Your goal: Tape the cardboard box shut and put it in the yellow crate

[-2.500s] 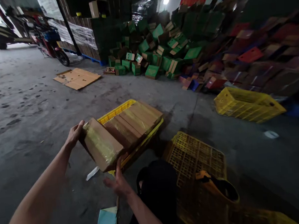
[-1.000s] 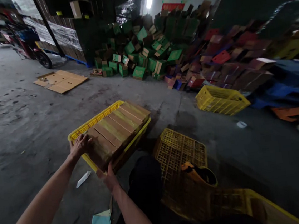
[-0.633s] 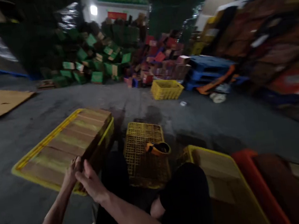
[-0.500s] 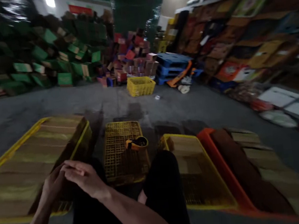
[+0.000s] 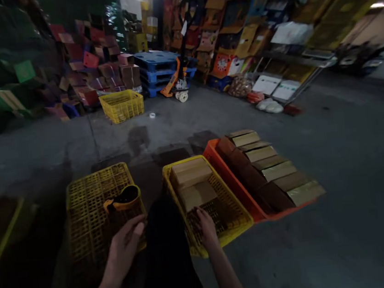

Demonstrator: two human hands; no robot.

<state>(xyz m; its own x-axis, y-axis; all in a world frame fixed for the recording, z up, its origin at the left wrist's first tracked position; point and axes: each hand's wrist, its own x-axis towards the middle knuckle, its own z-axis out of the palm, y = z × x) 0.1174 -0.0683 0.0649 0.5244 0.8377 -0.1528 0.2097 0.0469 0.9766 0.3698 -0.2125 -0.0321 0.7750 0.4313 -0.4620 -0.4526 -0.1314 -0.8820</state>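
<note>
Single head-worn view: sits close, above the near side of partly filled yellow crate (image 5: 230, 196), facing forward-down.

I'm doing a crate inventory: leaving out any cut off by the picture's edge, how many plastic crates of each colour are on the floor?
Yellow: 3 (upturned crate, part-filled crate, far crate)
Orange: 1 (box-laden crate)
Total: 4

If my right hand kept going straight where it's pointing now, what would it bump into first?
Your right hand would probably meet the cardboard inside the yellow crate, though its height is unclear, so it might pass above.
</note>
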